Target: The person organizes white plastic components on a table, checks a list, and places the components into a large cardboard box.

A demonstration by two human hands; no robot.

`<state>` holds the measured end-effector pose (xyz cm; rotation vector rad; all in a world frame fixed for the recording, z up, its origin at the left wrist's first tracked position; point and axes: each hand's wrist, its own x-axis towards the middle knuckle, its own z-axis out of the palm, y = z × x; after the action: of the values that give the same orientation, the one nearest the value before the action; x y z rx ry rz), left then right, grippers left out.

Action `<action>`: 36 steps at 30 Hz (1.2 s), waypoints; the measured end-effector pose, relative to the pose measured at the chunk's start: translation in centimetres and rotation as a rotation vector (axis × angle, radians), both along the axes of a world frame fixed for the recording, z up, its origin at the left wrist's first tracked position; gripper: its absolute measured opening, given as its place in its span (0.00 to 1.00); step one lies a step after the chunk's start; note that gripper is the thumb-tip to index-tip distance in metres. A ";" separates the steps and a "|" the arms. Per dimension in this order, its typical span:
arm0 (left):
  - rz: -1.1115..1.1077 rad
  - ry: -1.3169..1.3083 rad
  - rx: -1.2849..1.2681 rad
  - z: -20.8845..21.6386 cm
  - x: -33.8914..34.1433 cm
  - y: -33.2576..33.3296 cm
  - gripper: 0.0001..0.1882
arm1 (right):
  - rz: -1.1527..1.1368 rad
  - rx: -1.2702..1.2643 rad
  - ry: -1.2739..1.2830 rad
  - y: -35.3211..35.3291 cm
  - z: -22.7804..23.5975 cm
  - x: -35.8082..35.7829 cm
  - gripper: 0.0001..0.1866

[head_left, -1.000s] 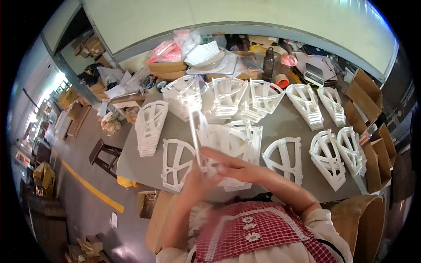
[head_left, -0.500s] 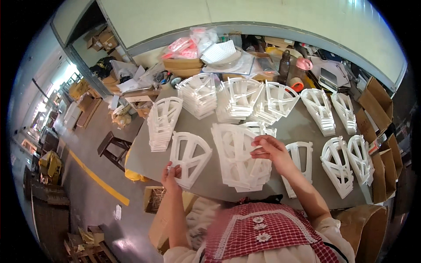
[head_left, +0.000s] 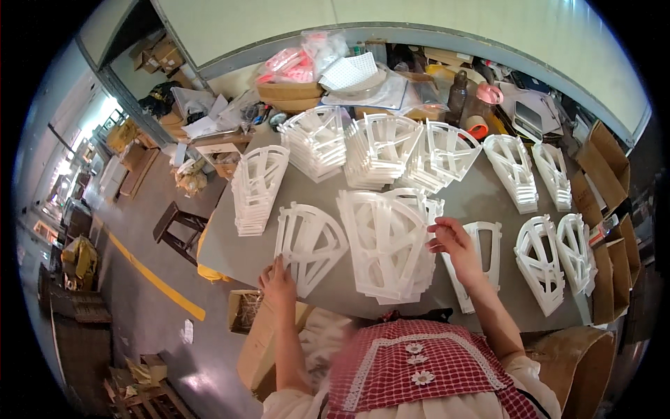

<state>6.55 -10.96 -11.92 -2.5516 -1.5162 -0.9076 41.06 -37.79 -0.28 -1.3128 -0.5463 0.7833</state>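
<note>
Left hand (head_left: 278, 285): fingers at lower-left edge of white fan-shaped frame (head_left: 301, 258), left of central stack (head_left: 382, 241) on surface (head_left: 474, 199); grip unclear. Right hand (head_left: 457, 248): loosely open beside stack. Judgement: guide by outer edge, avoid snagging.

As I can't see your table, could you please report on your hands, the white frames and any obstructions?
Left hand at edge of near-left white frames. Right hand open beside middle stack, contact unclear. More stacks crowd table beyond.
</note>
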 end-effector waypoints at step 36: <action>-0.421 -0.133 -0.771 12.1 11.2 -6.0 0.15 | -0.013 -0.079 -0.777 1.7 -0.4 -1.9 0.16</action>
<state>17.72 -16.95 0.20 -3.5194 -1.6291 -0.5873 39.16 -36.10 -0.67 -1.6830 -1.1229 0.2556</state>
